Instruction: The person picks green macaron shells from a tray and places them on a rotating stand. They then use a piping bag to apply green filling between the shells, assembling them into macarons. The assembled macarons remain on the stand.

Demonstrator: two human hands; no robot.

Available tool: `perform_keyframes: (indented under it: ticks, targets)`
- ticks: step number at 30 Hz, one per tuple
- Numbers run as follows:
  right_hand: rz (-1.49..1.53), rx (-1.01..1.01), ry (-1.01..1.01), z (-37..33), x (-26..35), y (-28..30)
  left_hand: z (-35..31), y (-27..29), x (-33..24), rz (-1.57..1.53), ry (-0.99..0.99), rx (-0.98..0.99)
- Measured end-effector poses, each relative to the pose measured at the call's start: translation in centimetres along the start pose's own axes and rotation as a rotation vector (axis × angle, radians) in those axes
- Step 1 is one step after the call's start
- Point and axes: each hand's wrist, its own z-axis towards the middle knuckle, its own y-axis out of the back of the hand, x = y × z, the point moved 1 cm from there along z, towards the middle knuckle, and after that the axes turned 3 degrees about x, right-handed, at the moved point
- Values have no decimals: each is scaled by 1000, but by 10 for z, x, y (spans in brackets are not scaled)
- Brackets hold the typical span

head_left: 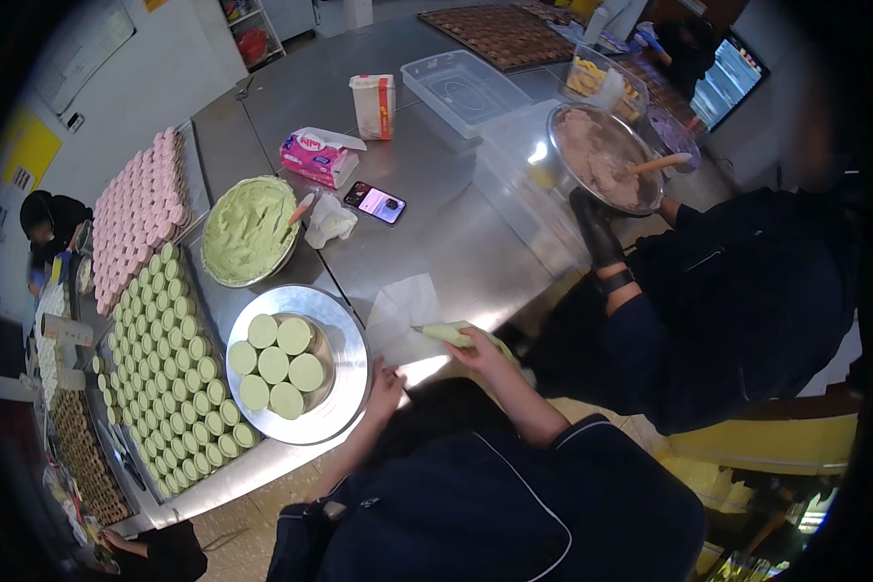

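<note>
My right hand (485, 355) is closed around a piping bag (448, 334) filled with pale green cream, its metal tip pointing left over a white paper sheet (401, 315). At the near right rim of a round metal tray (344, 409), my left hand (385, 390) has its fingers curled against the edge. Several small round cakes (274, 366) with smooth green tops stand grouped on a raised base in the tray. Just beyond sits a bowl of green cream (247, 228) with a spatula (302, 209) in it.
Trays of green-topped cakes (170, 373) and pink-topped cakes (144, 213) line the left. A phone (375, 203), crumpled tissue (330, 221), tissue pack (317, 158) and carton (372, 107) lie ahead. At right, a black-gloved co-worker holds a bowl of pinkish-brown cream (597, 150) beside plastic containers (464, 92).
</note>
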Motion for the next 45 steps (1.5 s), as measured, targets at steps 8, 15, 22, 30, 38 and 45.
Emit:
perform_keyframes:
  ticks: [8, 15, 22, 30, 38, 45]
  targets:
    - [115, 66, -38, -5, 7, 15, 65, -12, 28, -311, 429, -337]
    - [94, 104, -38, -2, 2, 20, 71, -12, 51, -131, 251, -431]
    - [276, 224, -7, -19, 4, 16, 72, -30, -13, -819, 309, -177]
    - [96, 266, 133, -37, -11, 0, 70, -37, -37, -1082, 252, 47]
    - [-61, 303, 264, -45, -19, -13, 63, -41, -43, -947, 50, -109]
    - [-53, 325, 266, -42, -23, -8, 73, -39, -46, -930, 98, -103]
